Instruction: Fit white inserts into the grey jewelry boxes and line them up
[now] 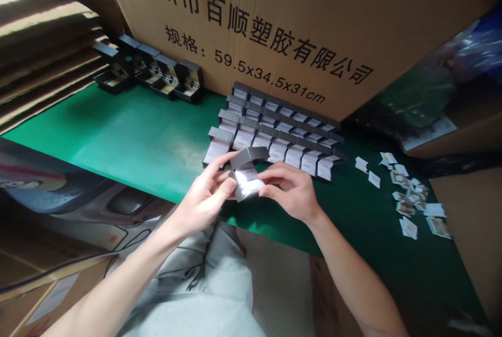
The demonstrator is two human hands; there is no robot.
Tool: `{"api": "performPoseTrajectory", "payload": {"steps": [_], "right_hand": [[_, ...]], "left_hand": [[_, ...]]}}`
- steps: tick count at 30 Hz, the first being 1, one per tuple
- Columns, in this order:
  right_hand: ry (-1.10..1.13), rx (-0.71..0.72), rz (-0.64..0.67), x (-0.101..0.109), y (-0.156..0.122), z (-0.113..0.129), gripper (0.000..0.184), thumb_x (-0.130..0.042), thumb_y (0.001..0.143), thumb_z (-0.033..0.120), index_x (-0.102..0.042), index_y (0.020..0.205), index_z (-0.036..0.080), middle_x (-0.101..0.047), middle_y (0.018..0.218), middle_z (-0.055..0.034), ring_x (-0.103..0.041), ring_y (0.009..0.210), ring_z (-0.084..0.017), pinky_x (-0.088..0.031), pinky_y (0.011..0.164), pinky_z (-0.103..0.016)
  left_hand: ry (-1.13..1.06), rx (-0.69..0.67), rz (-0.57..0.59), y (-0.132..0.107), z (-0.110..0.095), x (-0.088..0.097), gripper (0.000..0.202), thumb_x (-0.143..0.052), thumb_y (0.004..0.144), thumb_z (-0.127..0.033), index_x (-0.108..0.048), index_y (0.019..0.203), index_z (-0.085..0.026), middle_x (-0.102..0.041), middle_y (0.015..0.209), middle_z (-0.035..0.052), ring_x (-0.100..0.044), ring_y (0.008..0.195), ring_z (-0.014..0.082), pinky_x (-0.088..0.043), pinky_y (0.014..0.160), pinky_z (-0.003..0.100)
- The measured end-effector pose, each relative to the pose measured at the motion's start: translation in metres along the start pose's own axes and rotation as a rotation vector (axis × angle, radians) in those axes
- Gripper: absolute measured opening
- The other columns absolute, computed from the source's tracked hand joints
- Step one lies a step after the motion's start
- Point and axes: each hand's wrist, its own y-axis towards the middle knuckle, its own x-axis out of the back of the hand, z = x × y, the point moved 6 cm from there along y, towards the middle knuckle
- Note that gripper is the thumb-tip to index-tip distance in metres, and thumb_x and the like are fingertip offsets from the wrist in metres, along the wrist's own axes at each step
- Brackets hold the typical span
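Note:
Both of my hands hold one small grey hinged box (pixel 248 172) just above the near edge of the green table (pixel 137 138). The box's lid stands open and its inside is white. My left hand (pixel 206 193) grips the box's left side, thumb on the front, fingers curled behind. My right hand (pixel 292 190) pinches its right side with thumb and fingers. Right behind the box lie rows of several open grey boxes with white inserts (pixel 274 133).
A big printed cardboard carton (pixel 314 23) stands at the table's back. Several open dark boxes (pixel 152 70) line up at back left. Small white cards (pixel 408 195) lie scattered at right. Stacked flat cardboard (pixel 39 44) lies far left; more cartons stand at right.

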Motion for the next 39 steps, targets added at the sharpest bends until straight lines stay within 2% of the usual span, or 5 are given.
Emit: {"api": "performPoseTrajectory", "payload": {"steps": [8, 19, 25, 30, 39], "right_hand": [[-0.153, 0.118, -0.116, -0.003, -0.004, 0.01, 0.007, -0.088, 0.085, 0.033, -0.083, 0.086, 0.027, -0.079, 0.087, -0.004, -0.072, 0.072, -0.018, -0.064, 0.067, -0.032], [0.224, -0.384, 0.024, -0.009, -0.005, -0.015, 0.048, -0.077, 0.087, 0.065, -0.065, 0.073, 0.021, -0.067, 0.062, 0.0003, -0.063, 0.05, -0.013, -0.049, 0.042, -0.022], [0.239, -0.507, 0.323, -0.027, -0.011, -0.022, 0.049, -0.074, 0.089, 0.066, -0.065, 0.077, 0.019, -0.068, 0.064, 0.0007, -0.061, 0.048, -0.01, -0.044, 0.038, -0.018], [0.286, -0.521, 0.421, -0.032, -0.015, -0.03, 0.046, -0.076, 0.09, 0.063, -0.07, 0.09, 0.018, -0.069, 0.07, 0.0002, -0.064, 0.054, -0.011, -0.047, 0.042, -0.018], [0.376, -0.453, 0.386, -0.024, -0.008, -0.024, 0.045, -0.079, 0.088, 0.062, -0.069, 0.081, 0.018, -0.066, 0.065, 0.0011, -0.062, 0.055, -0.012, -0.051, 0.052, -0.024]], "left_hand": [[-0.091, 0.014, 0.092, -0.001, 0.0, -0.001, 0.088, -0.079, 0.093, -0.049, -0.033, 0.167, -0.035, -0.067, 0.138, 0.0147, -0.078, 0.103, 0.0269, -0.068, 0.087, 0.037], [-0.133, 0.052, 0.116, -0.001, 0.001, 0.004, 0.086, -0.08, 0.092, -0.041, -0.036, 0.166, -0.037, -0.071, 0.13, 0.0138, -0.078, 0.098, 0.0273, -0.068, 0.088, 0.041], [-0.158, 0.043, 0.187, -0.001, -0.001, 0.001, 0.082, -0.08, 0.093, -0.04, -0.038, 0.164, -0.041, -0.067, 0.14, 0.013, -0.077, 0.099, 0.026, -0.066, 0.088, 0.04], [-0.145, 0.085, 0.268, -0.003, -0.001, -0.002, 0.083, -0.078, 0.095, -0.04, -0.035, 0.166, -0.043, -0.056, 0.157, 0.0159, -0.078, 0.09, 0.0234, -0.067, 0.077, 0.036], [-0.026, 0.098, 0.23, 0.001, -0.004, -0.005, 0.088, -0.071, 0.096, -0.058, -0.03, 0.17, -0.037, -0.073, 0.128, 0.0133, -0.075, 0.075, 0.022, -0.066, 0.066, 0.036]]}}
